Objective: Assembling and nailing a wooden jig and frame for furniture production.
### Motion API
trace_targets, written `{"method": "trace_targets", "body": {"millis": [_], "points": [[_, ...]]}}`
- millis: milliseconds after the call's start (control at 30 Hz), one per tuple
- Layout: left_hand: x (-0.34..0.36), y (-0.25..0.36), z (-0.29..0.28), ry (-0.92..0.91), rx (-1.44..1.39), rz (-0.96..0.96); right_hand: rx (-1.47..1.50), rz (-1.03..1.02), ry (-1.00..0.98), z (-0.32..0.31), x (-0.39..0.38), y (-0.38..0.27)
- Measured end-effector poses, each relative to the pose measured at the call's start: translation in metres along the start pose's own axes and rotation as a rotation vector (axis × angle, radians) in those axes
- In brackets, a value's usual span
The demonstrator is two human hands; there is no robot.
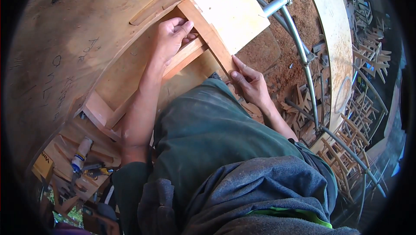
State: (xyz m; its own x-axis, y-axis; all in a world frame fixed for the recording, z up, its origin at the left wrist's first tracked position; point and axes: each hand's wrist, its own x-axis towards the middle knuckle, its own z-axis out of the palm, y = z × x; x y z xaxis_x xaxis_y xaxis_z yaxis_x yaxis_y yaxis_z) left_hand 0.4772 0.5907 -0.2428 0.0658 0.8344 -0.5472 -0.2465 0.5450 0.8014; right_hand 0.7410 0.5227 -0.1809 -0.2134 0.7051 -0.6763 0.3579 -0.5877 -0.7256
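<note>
A flat wooden strip point(210, 37) runs slantwise in front of me, beside a pale square panel point(229, 9). My right hand point(252, 83) grips the strip's near end, thumb on top and fingers along its outer edge. On the other side, my left hand point(177, 39) is closed, thumb against curled fingers, close to the strip's far part. Whatever those fingers may hold is hidden. Just below them a wooden crosspiece point(184, 59) meets the strip's underside at an angle. Behind the left hand stands a large plywood panel point(86, 31) with handwriting on it.
Metal scaffold tubes point(297, 35) joined by a clamp rise at the right, with sawdust point(286, 66) beneath. Stacked wooden frames point(346, 152) lie farther right. At the lower left are a sealant tube point(81, 153), a yellow box point(42, 165) and wood offcuts.
</note>
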Motion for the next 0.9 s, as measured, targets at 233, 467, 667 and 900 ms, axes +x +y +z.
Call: {"method": "trace_targets", "body": {"millis": [233,467,667,900], "points": [[0.002,-0.001,-0.003,-0.001,0.007,0.012,0.112,0.026,-0.017,0.004,0.005,0.001],[-0.004,0.005,0.006,-0.001,0.011,0.075,0.115,-0.084,0.008,0.006,0.013,0.019],[-0.003,0.007,0.007,0.032,0.02,0.101,0.088,-0.024,-0.022,0.002,0.013,0.013],[-0.002,0.006,0.004,-0.002,0.036,0.103,0.124,-0.032,-0.012,0.006,0.011,0.016]]}}
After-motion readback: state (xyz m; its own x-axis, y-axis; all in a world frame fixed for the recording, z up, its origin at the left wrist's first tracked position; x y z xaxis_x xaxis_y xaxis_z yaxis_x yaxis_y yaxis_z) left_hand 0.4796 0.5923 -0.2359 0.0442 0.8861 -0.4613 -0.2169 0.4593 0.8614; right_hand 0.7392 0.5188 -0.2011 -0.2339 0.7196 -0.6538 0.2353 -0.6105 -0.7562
